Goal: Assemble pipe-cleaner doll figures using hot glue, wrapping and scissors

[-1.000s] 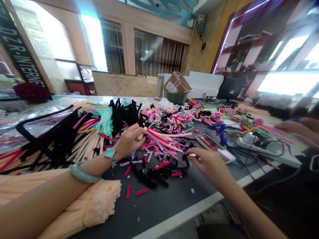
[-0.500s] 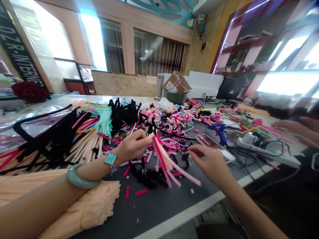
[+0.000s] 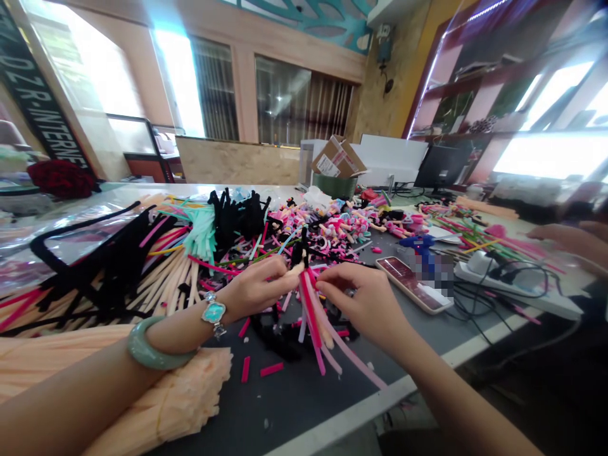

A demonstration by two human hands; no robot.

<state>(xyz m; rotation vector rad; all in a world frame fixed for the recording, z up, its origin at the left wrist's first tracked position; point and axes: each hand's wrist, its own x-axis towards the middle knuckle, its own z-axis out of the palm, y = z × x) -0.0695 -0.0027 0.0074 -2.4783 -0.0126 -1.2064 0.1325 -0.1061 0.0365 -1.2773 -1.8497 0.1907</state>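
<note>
Between both hands is a pipe-cleaner figure (image 3: pixel 311 310), with a black top, a pale middle and long pink, lilac and peach strands hanging down. My left hand (image 3: pixel 259 285) pinches it near the black top, from the left side. On the right, my right hand (image 3: pixel 361 301) has thumb and fingers closed at the upper end of the pink strands; the exact strand between the fingertips is hard to make out. Beneath the hands lie black pipe cleaners (image 3: pixel 275 339) and short magenta pieces (image 3: pixel 272 369) on the dark table (image 3: pixel 237 418).
A peach pipe-cleaner bundle (image 3: pixel 180 399) lies under my left forearm. Black (image 3: pixel 240 218) and mint bundles (image 3: pixel 200 234) stand behind. Small finished figures (image 3: pixel 337 221) pile up at the back. Rightward are a phone (image 3: pixel 411 285), a blue glue gun (image 3: pixel 418 244), a power strip (image 3: pixel 517 288) and another person's hand (image 3: pixel 560 237).
My right hand has moved left from beside the phone to the pink strands. My left hand and the figure have shifted slightly right.
</note>
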